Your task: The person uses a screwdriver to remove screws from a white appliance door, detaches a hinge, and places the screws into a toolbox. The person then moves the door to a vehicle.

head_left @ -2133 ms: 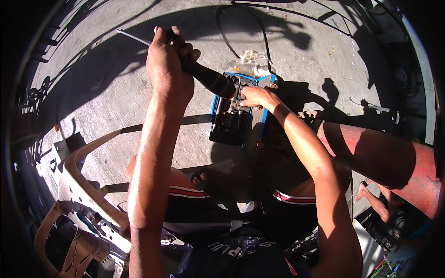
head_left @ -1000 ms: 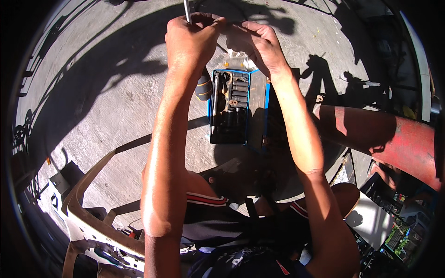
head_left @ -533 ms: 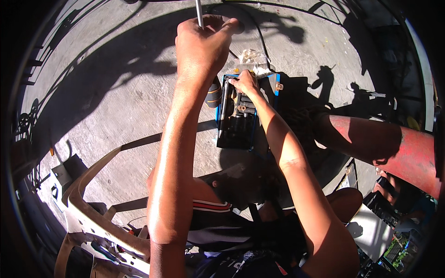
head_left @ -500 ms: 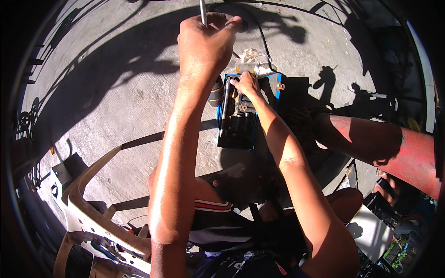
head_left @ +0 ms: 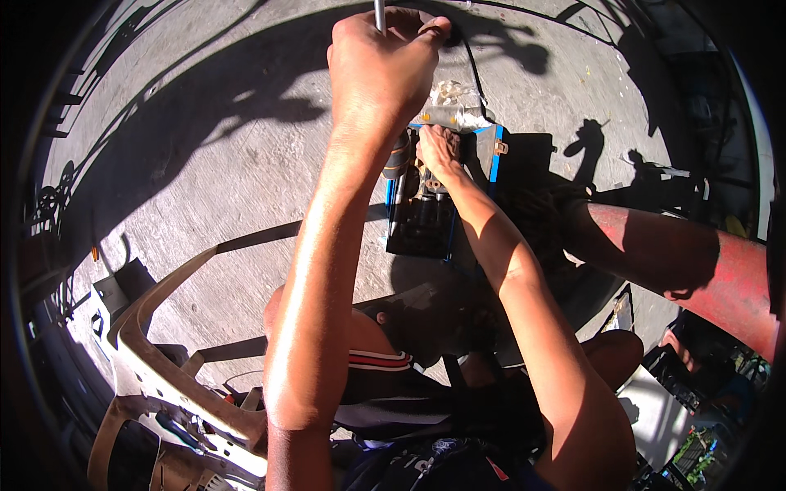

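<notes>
Raised at the top of the view, my left hand [head_left: 385,61] is closed around a thin metal rod [head_left: 380,15] whose upper end runs out of the picture. My right hand [head_left: 440,150] reaches into the far end of a blue-rimmed metal toolbox [head_left: 495,164] on the ground. Its fingers are bent down and closed among the tools, and the fingertips are hidden. Dark sockets [head_left: 426,214] and other metal tools lie inside the box. A long bar [head_left: 398,204] runs along its left side.
A dark cylindrical object [head_left: 396,159] stands left of the box. Crumpled plastic [head_left: 453,94] lies beyond it, beside a black cable [head_left: 472,61]. To the right is a large red tube [head_left: 679,245]. A pale metal frame [head_left: 184,393] occupies the lower left, over concrete floor [head_left: 246,172].
My left hand has shifted slightly right with the rod. My right hand's fingers have moved from the long bar, slightly right, and now bend deeper into the toolbox. The view has shifted slightly.
</notes>
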`<state>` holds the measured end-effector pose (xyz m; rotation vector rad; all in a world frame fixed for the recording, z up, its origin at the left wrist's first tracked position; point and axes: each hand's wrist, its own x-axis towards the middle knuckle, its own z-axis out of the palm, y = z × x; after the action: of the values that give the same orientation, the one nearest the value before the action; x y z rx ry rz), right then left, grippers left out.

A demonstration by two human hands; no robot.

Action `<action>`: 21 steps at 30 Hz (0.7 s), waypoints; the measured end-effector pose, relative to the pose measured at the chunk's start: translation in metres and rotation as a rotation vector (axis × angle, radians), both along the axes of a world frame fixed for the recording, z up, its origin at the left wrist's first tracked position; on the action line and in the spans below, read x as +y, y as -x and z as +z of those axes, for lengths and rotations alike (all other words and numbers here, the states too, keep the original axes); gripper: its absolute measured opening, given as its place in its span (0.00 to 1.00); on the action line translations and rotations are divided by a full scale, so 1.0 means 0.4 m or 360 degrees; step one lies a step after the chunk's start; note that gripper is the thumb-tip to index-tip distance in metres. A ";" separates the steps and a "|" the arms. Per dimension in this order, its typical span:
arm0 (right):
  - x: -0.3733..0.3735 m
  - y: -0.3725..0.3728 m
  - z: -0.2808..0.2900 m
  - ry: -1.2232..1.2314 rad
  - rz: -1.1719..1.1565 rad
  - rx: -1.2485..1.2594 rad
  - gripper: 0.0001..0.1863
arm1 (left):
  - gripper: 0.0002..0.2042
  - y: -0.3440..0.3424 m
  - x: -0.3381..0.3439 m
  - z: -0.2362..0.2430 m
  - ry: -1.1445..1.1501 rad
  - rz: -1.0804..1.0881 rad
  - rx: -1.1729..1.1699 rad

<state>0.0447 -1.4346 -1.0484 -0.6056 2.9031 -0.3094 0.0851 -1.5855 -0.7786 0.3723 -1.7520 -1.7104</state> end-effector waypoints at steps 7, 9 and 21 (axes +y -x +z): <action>0.042 0.028 -0.029 0.0532 -0.0298 0.0021 0.12 | 0.08 0.000 -0.027 -0.054 -0.0043 -0.0060 0.0045; 0.043 0.076 0.004 0.0810 -0.0446 -0.0414 0.11 | 0.09 -0.025 -0.049 -0.015 -0.0019 -0.0067 0.0064; 0.038 0.094 0.654 0.1851 0.0368 -0.0973 0.14 | 0.09 -0.049 -0.022 0.026 0.0375 -0.0317 -0.0486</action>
<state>0.0071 -1.4194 -0.7866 -0.7582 1.8129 -1.7892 0.1046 -1.5945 -0.7683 0.3790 -2.2531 -1.6199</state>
